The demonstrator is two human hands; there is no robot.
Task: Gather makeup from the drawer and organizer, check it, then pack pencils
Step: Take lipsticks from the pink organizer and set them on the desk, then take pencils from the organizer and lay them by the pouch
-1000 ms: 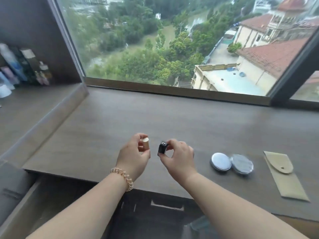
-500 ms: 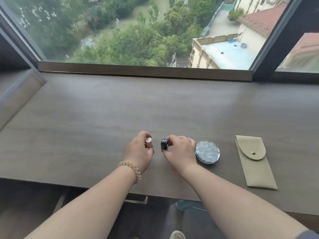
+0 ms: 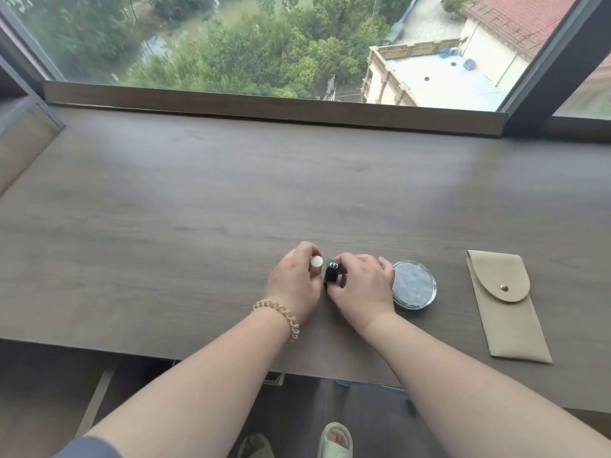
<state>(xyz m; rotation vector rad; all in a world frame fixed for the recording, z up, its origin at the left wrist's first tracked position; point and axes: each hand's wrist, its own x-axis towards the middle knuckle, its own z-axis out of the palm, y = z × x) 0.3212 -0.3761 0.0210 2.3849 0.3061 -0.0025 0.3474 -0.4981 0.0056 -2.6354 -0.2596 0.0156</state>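
Note:
My left hand (image 3: 292, 282) grips a small beige tube (image 3: 316, 261) that stands upright on the grey wooden desk (image 3: 198, 209). Right beside it, my right hand (image 3: 362, 285) holds a small black lipstick (image 3: 331, 272), also upright with its base on the desk. The two tubes are close together, near the desk's front edge. A round silver compact (image 3: 413, 285) lies flat just right of my right hand, partly covered by my fingers. Further right lies a beige snap-flap pouch (image 3: 506, 305), closed.
A wide window with a wooden sill (image 3: 274, 110) runs along the back of the desk. A raised side panel (image 3: 23, 140) stands at the far left. Below the desk's front edge are a drawer handle (image 3: 274, 378) and my slippered feet (image 3: 334, 439).
Both hands have lowered the two tubes onto the desk. The view has swung right and down, so the left shelf with bottles is out of sight.

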